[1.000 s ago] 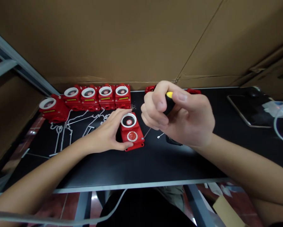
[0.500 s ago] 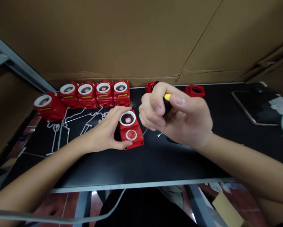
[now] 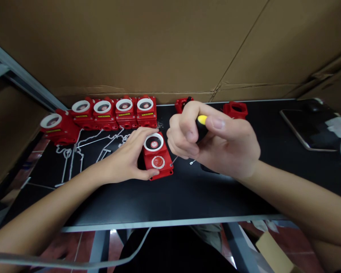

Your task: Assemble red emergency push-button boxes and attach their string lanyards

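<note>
My left hand (image 3: 130, 159) grips the left side of a red box (image 3: 166, 155), thumb at its front edge and fingers at its back. The box lies on the black table and has a white ring around a dark disc on top, plus a round red button in a white collar. My right hand (image 3: 212, 140) is closed around a screwdriver (image 3: 202, 128) with a black and yellow handle. Its thin shaft slants down to the screw at the box's right front corner. Most of the handle is hidden by my fingers.
Several similar red boxes (image 3: 103, 113) stand in a row at the back left, with white cords (image 3: 82, 144) before them. Two red housings (image 3: 235, 109) (image 3: 181, 104) sit at the back. A dark tablet-like device (image 3: 307, 129) lies right. Cardboard (image 3: 147, 45) walls the rear.
My right hand has turned slightly around the screwdriver, and more of the yellow handle end shows. The left hand and the red box have stayed in place.
</note>
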{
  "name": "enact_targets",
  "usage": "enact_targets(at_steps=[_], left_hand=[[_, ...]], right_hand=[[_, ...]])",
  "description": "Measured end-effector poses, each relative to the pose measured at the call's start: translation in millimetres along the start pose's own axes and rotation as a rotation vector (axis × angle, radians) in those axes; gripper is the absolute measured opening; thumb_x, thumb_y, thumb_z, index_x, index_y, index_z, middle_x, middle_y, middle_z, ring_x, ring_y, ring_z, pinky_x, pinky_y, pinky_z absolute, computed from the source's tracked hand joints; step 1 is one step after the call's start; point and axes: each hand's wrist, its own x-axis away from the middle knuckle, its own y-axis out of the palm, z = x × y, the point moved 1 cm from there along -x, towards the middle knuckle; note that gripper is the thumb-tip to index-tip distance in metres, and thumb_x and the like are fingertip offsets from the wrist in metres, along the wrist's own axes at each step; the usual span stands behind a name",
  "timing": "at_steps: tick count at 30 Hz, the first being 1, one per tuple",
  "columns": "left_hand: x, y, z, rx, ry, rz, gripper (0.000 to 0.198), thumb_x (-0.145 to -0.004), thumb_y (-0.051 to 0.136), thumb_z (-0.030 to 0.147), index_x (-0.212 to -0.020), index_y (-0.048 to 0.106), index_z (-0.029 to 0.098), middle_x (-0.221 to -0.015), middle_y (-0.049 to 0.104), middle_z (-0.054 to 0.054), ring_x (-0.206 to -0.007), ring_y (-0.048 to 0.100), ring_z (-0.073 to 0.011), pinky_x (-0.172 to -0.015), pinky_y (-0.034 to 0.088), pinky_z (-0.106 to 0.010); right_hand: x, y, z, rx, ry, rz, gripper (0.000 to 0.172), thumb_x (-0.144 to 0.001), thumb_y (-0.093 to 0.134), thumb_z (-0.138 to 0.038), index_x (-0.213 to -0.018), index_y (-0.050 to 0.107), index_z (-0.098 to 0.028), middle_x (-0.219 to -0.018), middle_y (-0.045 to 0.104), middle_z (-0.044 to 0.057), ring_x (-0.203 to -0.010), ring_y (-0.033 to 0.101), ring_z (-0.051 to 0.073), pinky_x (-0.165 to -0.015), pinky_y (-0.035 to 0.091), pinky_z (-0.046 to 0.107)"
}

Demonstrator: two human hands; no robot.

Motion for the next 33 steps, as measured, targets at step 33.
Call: enact_targets(at_steps=[33], left_hand=[[0,-0.7,1,0.001,0.027,0.022,0.094,-0.095,0.087,0.049,-0.17,0.037,0.021,-0.165,0.049,-0.022,-0.159,0.048,-0.0441,-0.137,0.04,-0.065]], right_hand=[[2,-2,-18,0.183,0.07,-0.053,0.037,-0.114,0.069,-0.048,-0.094,0.054,-0.02,-0.086,0.056,0.0,-0.067,0.059,0.011,-0.073,0.057,0.03]])
